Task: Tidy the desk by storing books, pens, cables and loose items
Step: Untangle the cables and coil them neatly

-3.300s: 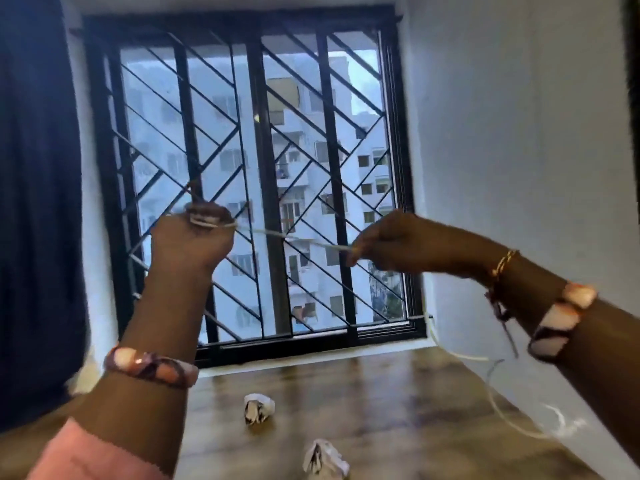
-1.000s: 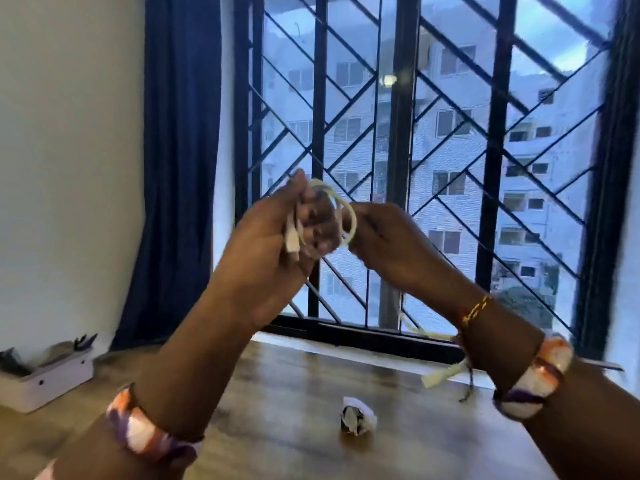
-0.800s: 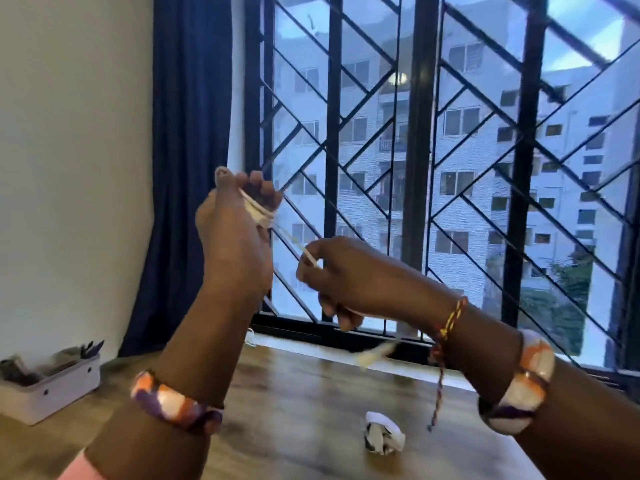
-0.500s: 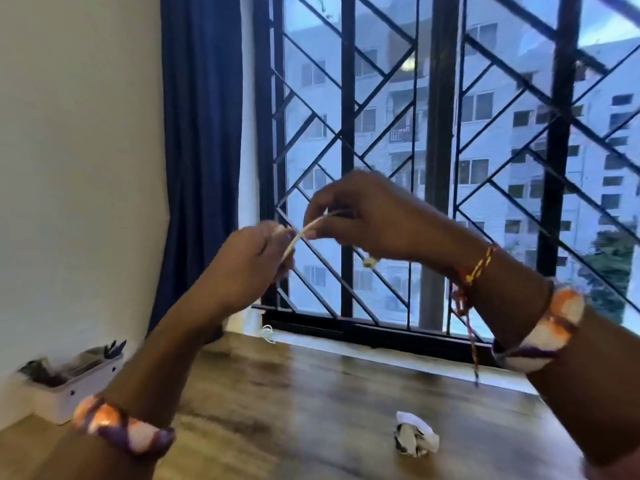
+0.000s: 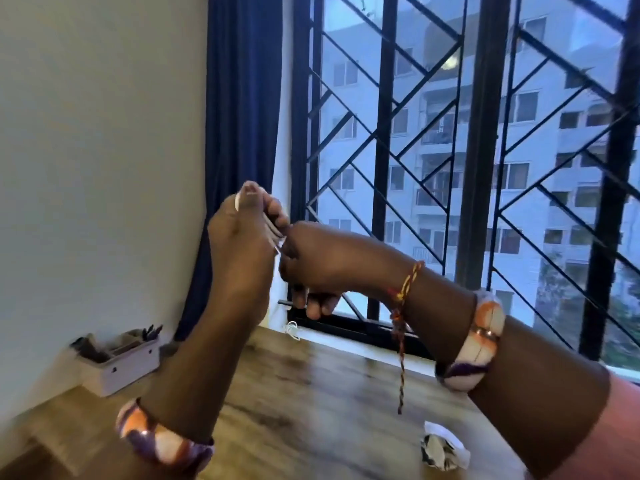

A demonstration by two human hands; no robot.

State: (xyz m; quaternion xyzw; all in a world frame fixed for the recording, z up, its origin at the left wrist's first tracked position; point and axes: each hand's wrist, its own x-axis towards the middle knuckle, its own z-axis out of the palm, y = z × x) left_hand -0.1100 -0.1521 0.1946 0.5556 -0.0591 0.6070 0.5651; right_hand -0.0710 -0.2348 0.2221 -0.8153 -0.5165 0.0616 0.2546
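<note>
Head view: fingers point(image 5: 273, 211) of the left hand point(image 5: 239, 251) pinch a wound white cable point(image 5: 278, 241), held raised above the surface point(image 5: 311, 393) so its turns likely stay bundled; the right hand point(image 5: 322, 261) closes on the cable's free end just beside them, apparently finishing the coil. A white organiser tray point(image 5: 119, 362) stands near the wall, well apart; crumpled paper point(image 5: 441, 448) lies on the surface. No writing or brand is legible.

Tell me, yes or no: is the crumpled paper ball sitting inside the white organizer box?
No. The crumpled paper ball lies on the bare wooden desk at lower right, far from the white organizer box against the left wall.
</note>
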